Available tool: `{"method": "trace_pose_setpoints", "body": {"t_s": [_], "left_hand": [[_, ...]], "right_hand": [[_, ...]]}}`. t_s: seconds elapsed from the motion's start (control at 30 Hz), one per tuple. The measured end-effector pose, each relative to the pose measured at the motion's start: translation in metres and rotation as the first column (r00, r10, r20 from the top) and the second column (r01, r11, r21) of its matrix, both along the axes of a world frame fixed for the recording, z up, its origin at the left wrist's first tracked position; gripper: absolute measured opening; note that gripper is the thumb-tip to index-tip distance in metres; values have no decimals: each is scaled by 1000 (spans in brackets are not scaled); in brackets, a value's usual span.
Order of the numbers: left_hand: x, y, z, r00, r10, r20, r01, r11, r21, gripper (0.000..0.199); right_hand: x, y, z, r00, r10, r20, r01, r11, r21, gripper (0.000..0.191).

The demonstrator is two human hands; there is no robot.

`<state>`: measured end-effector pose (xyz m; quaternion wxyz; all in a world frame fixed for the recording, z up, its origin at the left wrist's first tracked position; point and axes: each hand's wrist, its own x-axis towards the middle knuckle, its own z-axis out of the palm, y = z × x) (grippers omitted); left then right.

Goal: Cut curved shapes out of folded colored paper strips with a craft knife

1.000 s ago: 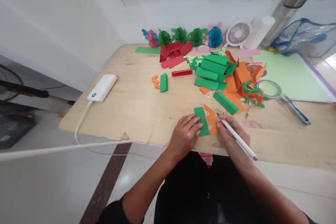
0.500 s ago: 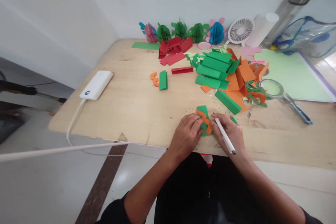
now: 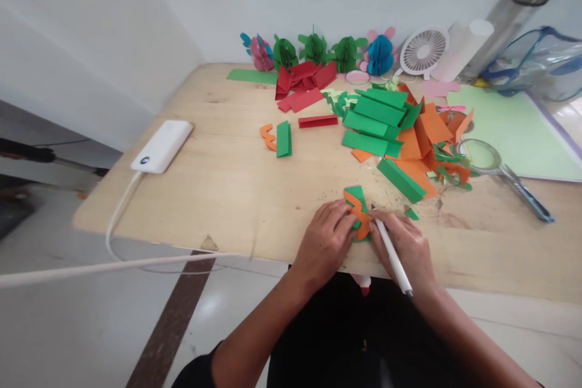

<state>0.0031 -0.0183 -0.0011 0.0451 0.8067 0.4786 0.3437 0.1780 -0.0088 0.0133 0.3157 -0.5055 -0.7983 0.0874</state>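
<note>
An orange wavy paper cutout (image 3: 362, 218) lies over a green paper piece (image 3: 357, 193) near the table's front edge. My left hand (image 3: 325, 239) rests on their left side, its fingers together and pressing the two papers down. My right hand (image 3: 406, 248) is closed around a white pen (image 3: 394, 259). The pen's dark tip points up and left, just right of the papers, and the fingertips of this hand touch the orange cutout's right edge.
Folded green papers (image 3: 375, 110) and orange papers (image 3: 416, 139) are heaped behind my hands. Scissors (image 3: 527, 193) lie right. Red papers (image 3: 304, 82), honeycomb figures (image 3: 313, 48) and a fan (image 3: 424, 51) stand farther back. A white power bank (image 3: 163, 147) with a cable is left.
The orange cutout and green piece sit slightly turned under my fingers. My right hand has shifted a little, and the pen slants more steeply. The whole view has moved slightly.
</note>
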Motion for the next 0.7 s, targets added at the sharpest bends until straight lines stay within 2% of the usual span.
{"method": "trace_pose_setpoints", "body": {"t_s": [0.2,0.4,0.5,0.7], "left_hand": [[-1,-1,-1,1000,7,26,-6,999,-45,17],[-4,-3,4,995,-16,100,28,992,-127,21],[-4,-3,6,997,-21,73,32,987,-155,26],[-3,-3,7,999,-15,34,20,986,-164,21]], "right_hand": [[6,-5,1,990,132,47,-135,988,71,19],[5,-6,3,986,145,83,-153,983,101,17],[5,-6,3,986,140,92,-150,983,107,16],[5,-6,2,986,140,84,-149,982,113,17]]}}
